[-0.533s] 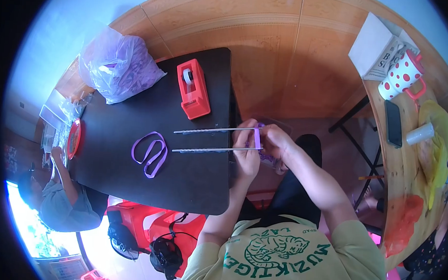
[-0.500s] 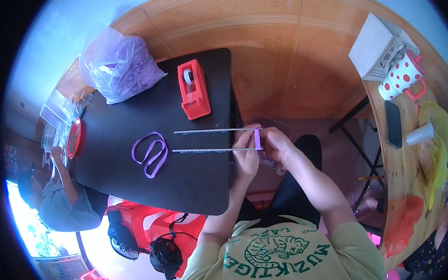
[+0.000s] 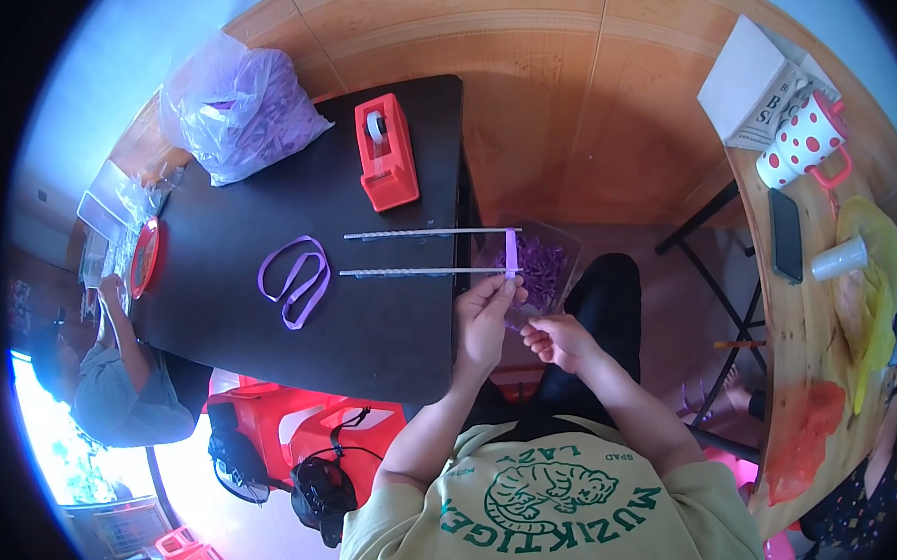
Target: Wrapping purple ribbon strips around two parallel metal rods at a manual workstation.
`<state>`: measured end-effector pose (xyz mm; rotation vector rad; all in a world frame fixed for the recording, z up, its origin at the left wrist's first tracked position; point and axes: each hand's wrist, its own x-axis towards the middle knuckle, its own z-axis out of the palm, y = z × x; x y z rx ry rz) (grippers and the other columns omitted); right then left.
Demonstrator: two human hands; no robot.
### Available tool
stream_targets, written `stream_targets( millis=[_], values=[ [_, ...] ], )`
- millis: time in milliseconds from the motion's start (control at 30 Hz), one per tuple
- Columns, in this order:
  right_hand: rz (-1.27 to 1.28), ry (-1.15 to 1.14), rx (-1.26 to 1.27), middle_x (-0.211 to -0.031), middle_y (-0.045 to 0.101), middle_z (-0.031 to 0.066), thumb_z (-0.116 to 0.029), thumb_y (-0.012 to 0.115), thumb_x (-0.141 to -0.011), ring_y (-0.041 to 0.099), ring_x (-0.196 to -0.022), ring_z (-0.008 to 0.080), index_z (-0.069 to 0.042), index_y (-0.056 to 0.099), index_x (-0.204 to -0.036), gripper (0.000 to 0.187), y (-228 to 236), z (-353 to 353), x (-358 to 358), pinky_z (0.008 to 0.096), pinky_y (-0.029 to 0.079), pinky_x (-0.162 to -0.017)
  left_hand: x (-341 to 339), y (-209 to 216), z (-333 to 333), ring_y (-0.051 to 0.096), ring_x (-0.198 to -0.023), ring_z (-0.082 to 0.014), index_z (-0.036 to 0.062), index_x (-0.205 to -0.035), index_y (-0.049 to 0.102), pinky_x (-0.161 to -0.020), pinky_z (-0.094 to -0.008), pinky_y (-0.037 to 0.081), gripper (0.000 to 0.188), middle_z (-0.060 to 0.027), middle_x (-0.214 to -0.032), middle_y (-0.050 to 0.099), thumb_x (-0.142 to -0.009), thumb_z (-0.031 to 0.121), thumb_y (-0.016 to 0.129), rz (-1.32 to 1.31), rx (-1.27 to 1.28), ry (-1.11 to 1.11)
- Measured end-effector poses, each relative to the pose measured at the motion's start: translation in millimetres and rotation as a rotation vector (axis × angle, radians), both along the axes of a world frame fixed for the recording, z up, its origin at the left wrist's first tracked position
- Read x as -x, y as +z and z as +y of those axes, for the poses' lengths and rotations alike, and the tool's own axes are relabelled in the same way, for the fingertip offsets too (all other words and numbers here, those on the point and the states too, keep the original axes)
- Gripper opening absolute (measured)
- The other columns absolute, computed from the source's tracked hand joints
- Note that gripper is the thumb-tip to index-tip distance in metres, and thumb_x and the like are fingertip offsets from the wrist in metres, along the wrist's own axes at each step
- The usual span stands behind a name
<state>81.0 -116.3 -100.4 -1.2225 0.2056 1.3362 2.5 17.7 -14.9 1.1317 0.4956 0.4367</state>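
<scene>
Two thin metal rods reach side by side over the right edge of the black table. A purple ribbon spans their free ends. My left hand is closed at the near rod's tip, pinching the ribbon between thumb and fingers. Closer to my lap, my right hand has its fingers curled together; whether a ribbon end is in them cannot be made out. Below the rods' tips a clear container holds many purple ribbon pieces. A looped purple strap lies on the table, left of the rods.
On the black table stand a red tape dispenser and a stuffed plastic bag. At its far left, a person's hand is near a red-rimmed tray. A wooden table at right bears a phone and a dotted tumbler.
My right hand has dropped from the ribbon at the rods' tips toward my lap. My left hand has shifted to the near rod's tip, and the container now shows.
</scene>
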Motion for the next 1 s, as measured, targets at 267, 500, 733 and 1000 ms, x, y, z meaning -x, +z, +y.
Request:
stream_targets(
  millis=[267, 500, 733, 1000],
  values=[
    [-1.542, -0.268, -0.084, -0.074, 0.058, 0.0067, 0.003, 0.062, -0.082, 0.056, -0.063, 0.0151, 0.002, 0.062, -0.088, 0.006, 68.1, 9.9, -5.5, 0.0267, 0.043, -0.056, 29.3, 6.7, -13.4, 0.064, -0.082, -0.0162, -0.0034, -0.102, 0.065, -0.078, -0.0266, 0.05, 0.016, -0.0104, -0.09, 0.067, -0.091, 0.005, 0.058, 0.014, 0.141, 0.017],
    [-1.228, -0.271, -0.342, -0.079, 0.058, 0.006, 0.003, 0.06, -0.086, 0.055, -0.071, 0.0098, 0.004, 0.062, -0.091, 0.006, 88.7, 28.9, -7.5, 0.0219, 0.041, -0.063, 24.6, 4.9, -14.8, 0.064, -0.078, -0.0162, -0.0019, -0.096, 0.068, -0.075, -0.0262, 0.05, 0.012, -0.0095, -0.086, 0.068, -0.088, 0.004, 0.062, 0.026, 0.204, 0.019],
    [-1.631, -0.314, -0.296, -0.08, 0.057, 0.0088, 0.005, 0.063, -0.079, 0.058, -0.069, 0.0202, -0.001, 0.064, -0.097, 0.019, 98.1, 30.2, 0.4, 0.0267, 0.042, -0.06, 28.4, 6.5, -16.2, 0.059, -0.073, -0.01, 0.0004, -0.091, 0.067, -0.069, -0.0207, 0.043, 0.008, -0.0066, -0.083, 0.068, -0.088, 0.006, 0.063, -0.008, 0.152, 0.026],
    [-2.507, -0.14, -0.341, -0.081, 0.054, 0.0047, -0.015, 0.065, -0.067, 0.052, -0.063, 0.0181, -0.009, 0.068, -0.1, 0.034, 109.0, 33.4, -24.4, 0.0308, 0.037, -0.054, 38.7, 19.8, -27.3, 0.05, -0.061, -0.0042, 0.005, -0.083, 0.063, -0.06, -0.0184, 0.038, 0.006, -0.0021, -0.075, 0.064, -0.089, 0.006, 0.062, -0.064, 0.281, 0.039]
  ],
)
